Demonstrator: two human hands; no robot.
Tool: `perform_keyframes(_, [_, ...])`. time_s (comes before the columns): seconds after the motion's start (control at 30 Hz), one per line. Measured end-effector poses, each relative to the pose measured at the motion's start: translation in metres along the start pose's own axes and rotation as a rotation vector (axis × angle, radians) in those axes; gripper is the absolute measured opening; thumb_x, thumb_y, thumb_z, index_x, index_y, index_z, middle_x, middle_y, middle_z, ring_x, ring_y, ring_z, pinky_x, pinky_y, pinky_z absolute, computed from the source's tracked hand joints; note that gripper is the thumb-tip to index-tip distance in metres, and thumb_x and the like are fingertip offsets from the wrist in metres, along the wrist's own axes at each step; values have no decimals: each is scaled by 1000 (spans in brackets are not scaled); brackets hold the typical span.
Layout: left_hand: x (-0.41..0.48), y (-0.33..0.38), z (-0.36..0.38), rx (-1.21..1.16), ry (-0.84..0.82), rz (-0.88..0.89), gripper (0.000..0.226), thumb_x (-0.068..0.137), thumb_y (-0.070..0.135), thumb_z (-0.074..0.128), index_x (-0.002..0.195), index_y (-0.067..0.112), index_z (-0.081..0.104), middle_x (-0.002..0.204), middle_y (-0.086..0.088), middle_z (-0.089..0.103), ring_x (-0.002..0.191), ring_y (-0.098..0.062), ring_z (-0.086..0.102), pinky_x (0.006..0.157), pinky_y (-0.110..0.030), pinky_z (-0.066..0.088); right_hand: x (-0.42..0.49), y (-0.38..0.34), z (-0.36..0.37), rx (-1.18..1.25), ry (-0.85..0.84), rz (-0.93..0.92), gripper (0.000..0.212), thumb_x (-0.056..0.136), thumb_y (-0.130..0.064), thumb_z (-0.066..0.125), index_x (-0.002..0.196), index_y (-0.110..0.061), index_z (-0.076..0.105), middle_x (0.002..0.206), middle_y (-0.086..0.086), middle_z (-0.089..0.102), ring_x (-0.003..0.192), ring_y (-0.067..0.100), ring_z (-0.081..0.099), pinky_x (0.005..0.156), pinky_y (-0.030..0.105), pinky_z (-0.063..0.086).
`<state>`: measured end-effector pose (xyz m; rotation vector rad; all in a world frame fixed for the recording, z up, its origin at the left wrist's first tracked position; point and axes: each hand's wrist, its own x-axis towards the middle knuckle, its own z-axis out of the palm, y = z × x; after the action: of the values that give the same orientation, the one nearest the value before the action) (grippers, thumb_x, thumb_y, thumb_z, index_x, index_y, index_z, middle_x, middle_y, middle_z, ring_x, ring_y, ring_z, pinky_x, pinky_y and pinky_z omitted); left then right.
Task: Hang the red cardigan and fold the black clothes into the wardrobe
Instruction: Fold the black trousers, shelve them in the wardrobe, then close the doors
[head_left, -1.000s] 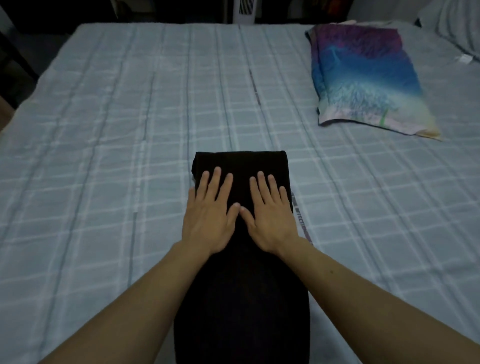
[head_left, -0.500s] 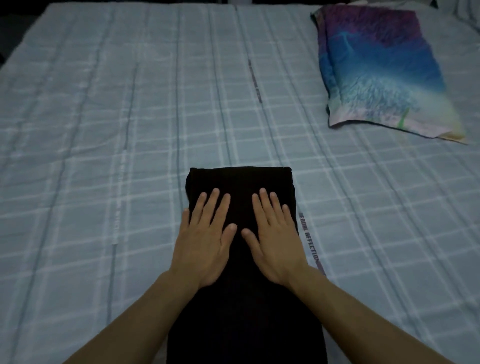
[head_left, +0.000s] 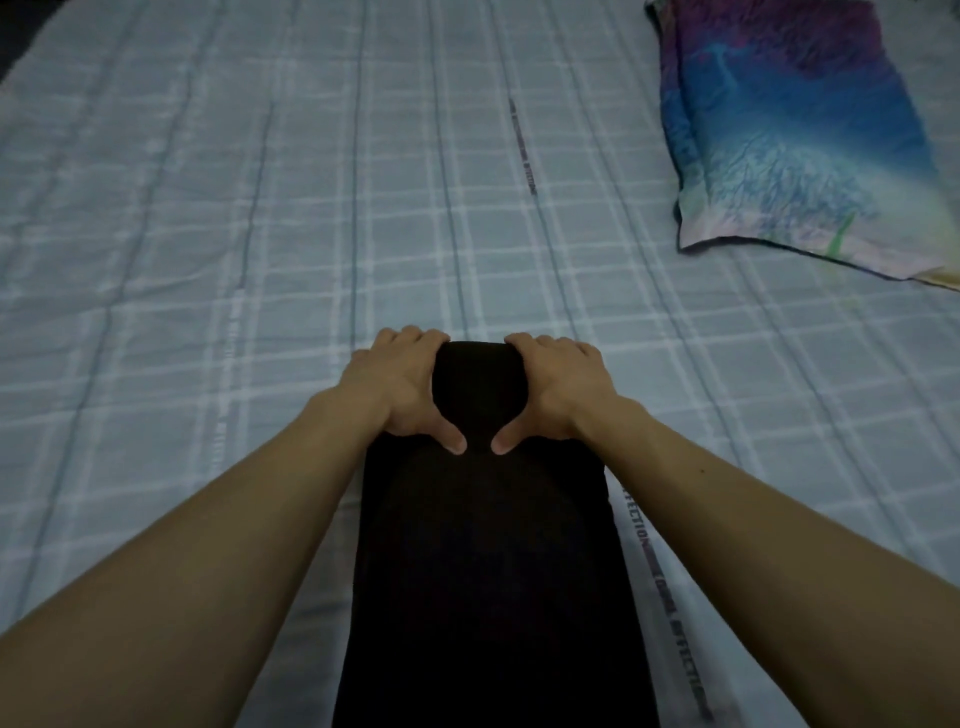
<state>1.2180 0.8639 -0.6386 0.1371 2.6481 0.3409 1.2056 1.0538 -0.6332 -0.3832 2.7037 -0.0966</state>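
A black garment (head_left: 488, 571), folded into a long strip, is laid lengthwise on the sheet (head_left: 208, 260), its near end lost below the frame between two bare forearms (head_left: 218, 545). At its far end it is gripped by both hands: the left hand (head_left: 397, 387) at the left corner, the right hand (head_left: 558, 387) at the right. The fingers (head_left: 410, 335) of each are curled together over the far edge, their tips hidden behind the cloth, while the thumbs (head_left: 449, 439) are pressed on top, pointed toward each other and just apart. Between the hands the end is bunched narrower than the strip below.

The hold at both corners is judged to be taken so that the far end can be drawn back evenly toward the body for another fold; a corner let go early would likely leave it skewed. Beyond the hands the checked sheet is spread flat, a fair surface for folding. A colourful pillow (head_left: 800, 135) lies well apart at the far right. Neither red cardigan nor wardrobe is seen.
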Motion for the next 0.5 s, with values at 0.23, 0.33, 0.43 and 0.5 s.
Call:
perform_keyframes(0.23, [-33, 10, 10, 85, 338, 52, 71, 56, 62, 84, 111, 26, 55, 101, 5, 59, 95, -18, 55, 90, -37, 43, -34, -11, 2, -37, 240, -5, 80, 57, -59, 84, 118, -22, 47, 108, -1, 58, 107, 21, 54, 106, 38, 33])
perform_keyframes(0.33, [-61, 11, 13, 103, 532, 151, 57, 69, 49, 79, 114, 24, 55, 104, 4, 58, 98, -20, 53, 94, -36, 37, -58, -11, 0, -35, 402, -71, 61, 66, -45, 80, 113, -22, 48, 104, -3, 58, 103, 20, 54, 103, 35, 32])
perform_keyframes(0.43, [-91, 16, 9, 112, 647, 216, 56, 64, 39, 79, 112, 19, 58, 99, 1, 58, 95, -23, 54, 93, -37, 37, -83, -11, -7, -42, 524, -129, 57, 60, -38, 82, 106, -19, 52, 95, -2, 60, 92, 21, 55, 95, 33, 35])
perform_keyframes(0.5, [-114, 22, 6, 121, 696, 241, 57, 59, 34, 81, 108, 16, 60, 95, -1, 60, 91, -24, 55, 92, -38, 38, -102, -12, -12, -43, 589, -160, 53, 57, -33, 83, 99, -17, 55, 88, 0, 60, 83, 21, 54, 82, 32, 37])
